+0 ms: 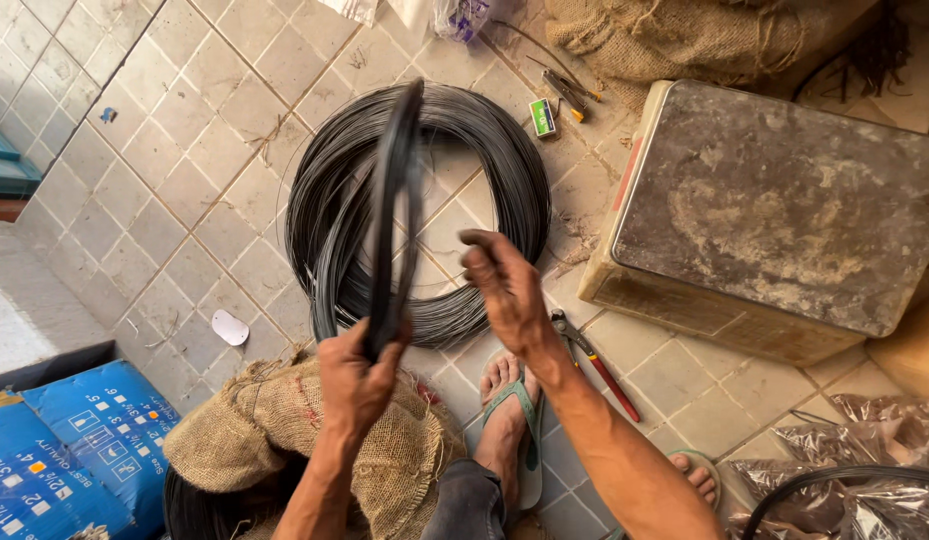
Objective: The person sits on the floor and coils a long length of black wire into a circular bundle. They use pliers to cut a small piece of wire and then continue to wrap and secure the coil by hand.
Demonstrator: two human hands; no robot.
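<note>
At the bottom of the frame the person's two bare forearms rise from below, over a lumpy brown burlap sack [284,420] and a foot in a green rubber flip-flop sandal [519,425]. The left hand [356,385], low and left of centre, is closed in a fist around the lower end of a small hand-wound hoop of black steel binding wire [392,210]. That hoop stands on edge, seen almost edge-on, so its long axis runs from the fist straight up the frame toward the top centre, leaning a little to the right. The left wrist is bent back, knuckles toward the camera.

The right hand [506,290] sits just right of the hoop and slightly higher, apart from it, with fingertips pinched together; something thin may be nipped there, but I cannot tell whether it is a wire strand. It is the freer hand, nearer the hoop's middle.

Beyond both hands a large flat coil of the same black wire [504,170] lies on the beige tiled floor [174,190]. Red-handled pliers [596,365] lie right of the foot; a worn grey-topped box [774,210] fills the upper right.
</note>
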